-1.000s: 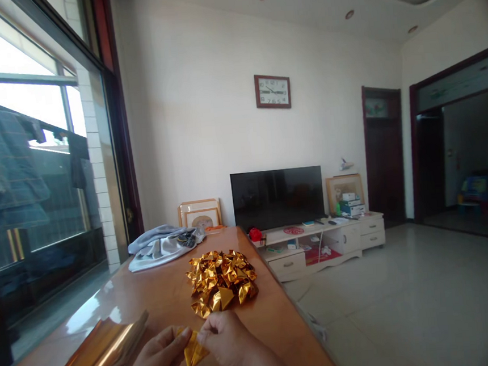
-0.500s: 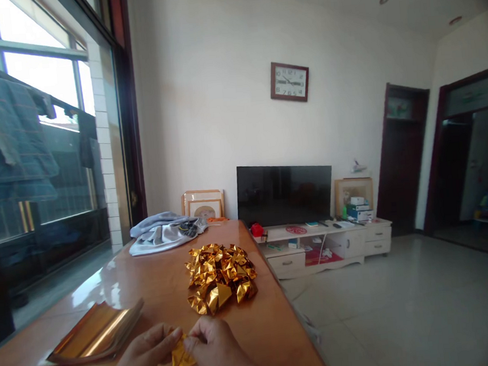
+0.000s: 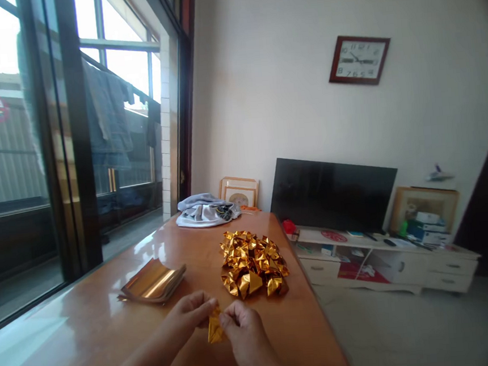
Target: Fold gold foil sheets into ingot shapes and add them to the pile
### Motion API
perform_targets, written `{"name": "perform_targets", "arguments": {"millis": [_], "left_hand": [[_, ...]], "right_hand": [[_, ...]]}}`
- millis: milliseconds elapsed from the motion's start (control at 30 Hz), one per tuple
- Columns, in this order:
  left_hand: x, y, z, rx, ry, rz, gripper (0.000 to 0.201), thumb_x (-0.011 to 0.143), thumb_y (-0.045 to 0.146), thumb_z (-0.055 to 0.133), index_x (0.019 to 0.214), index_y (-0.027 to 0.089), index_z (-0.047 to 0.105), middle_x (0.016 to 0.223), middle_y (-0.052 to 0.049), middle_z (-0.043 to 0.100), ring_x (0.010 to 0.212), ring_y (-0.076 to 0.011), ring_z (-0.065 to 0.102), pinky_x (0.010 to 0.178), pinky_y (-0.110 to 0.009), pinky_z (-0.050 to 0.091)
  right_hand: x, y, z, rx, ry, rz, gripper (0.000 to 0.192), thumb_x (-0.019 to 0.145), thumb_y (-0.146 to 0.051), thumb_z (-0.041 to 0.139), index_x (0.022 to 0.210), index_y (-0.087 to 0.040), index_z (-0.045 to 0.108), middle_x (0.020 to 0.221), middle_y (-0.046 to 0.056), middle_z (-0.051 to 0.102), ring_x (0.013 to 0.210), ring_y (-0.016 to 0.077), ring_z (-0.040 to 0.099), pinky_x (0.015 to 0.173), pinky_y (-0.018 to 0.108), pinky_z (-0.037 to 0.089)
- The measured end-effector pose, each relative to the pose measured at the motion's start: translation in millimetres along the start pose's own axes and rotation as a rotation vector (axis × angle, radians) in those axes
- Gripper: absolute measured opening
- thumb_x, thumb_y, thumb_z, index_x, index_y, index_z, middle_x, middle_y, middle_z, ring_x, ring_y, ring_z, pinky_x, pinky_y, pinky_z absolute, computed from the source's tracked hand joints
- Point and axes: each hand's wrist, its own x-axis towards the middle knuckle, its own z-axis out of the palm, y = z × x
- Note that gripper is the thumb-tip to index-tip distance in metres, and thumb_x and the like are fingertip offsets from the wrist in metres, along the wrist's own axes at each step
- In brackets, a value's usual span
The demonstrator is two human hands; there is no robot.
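My left hand (image 3: 186, 318) and my right hand (image 3: 244, 335) meet over the near part of a glossy wooden table (image 3: 91, 344). Both pinch one small folded piece of gold foil paper (image 3: 215, 328) between their fingertips. Just beyond the hands lies a pile of folded gold foil pieces (image 3: 253, 262). A stack of flat gold foil sheets (image 3: 152, 282) rests on the table to the left of the pile.
A grey bundle of cloth (image 3: 206, 211) lies at the table's far end. A dark TV (image 3: 332, 194) stands on a low white cabinet (image 3: 387, 261) to the right. Glass sliding doors (image 3: 64, 136) run along the left. The table's right edge drops to tiled floor.
The view has swung left and tilted, so the table contents appear shifted right. Both hands keep hold of the gold foil piece, now further right in the picture and held more upright.
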Motion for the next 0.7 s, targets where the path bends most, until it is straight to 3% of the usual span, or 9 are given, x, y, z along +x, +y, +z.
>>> {"name": "perform_targets", "arguments": {"millis": [333, 533, 700], "left_hand": [[-2.1, 3.1, -12.6, -0.031, 0.06, 0.087, 0.044, 0.082, 0.059, 0.069, 0.078, 0.015, 0.066, 0.073, -0.003, 0.064, 0.068, -0.0168, 0.054, 0.067, -0.028, 0.042], [-3.5, 8.3, -18.5, 0.018, 0.132, 0.13, 0.042, 0.082, 0.056, 0.071, 0.077, 0.015, 0.065, 0.069, -0.001, 0.058, 0.066, -0.015, 0.05, 0.066, -0.027, 0.039], [-1.5, 7.9, -20.3, 0.014, 0.183, 0.111, 0.042, 0.079, 0.057, 0.072, 0.077, 0.016, 0.065, 0.069, -0.001, 0.06, 0.067, -0.0158, 0.052, 0.066, -0.028, 0.04]], "right_hand": [[-1.6, -7.3, -11.7, -0.056, -0.056, 0.084, 0.034, 0.087, -0.05, 0.063, 0.081, -0.016, 0.063, 0.064, -0.002, 0.059, 0.058, 0.0121, 0.047, 0.06, 0.025, 0.038], [-2.9, -9.5, -28.2, -0.118, -0.055, 0.14, 0.038, 0.086, -0.054, 0.063, 0.078, -0.017, 0.063, 0.066, 0.001, 0.065, 0.06, 0.0132, 0.051, 0.061, 0.026, 0.039], [0.1, -13.4, -40.0, -0.227, 0.113, 0.096, 0.043, 0.089, -0.057, 0.058, 0.074, -0.017, 0.062, 0.066, 0.001, 0.063, 0.06, 0.0142, 0.05, 0.061, 0.027, 0.039]]}}
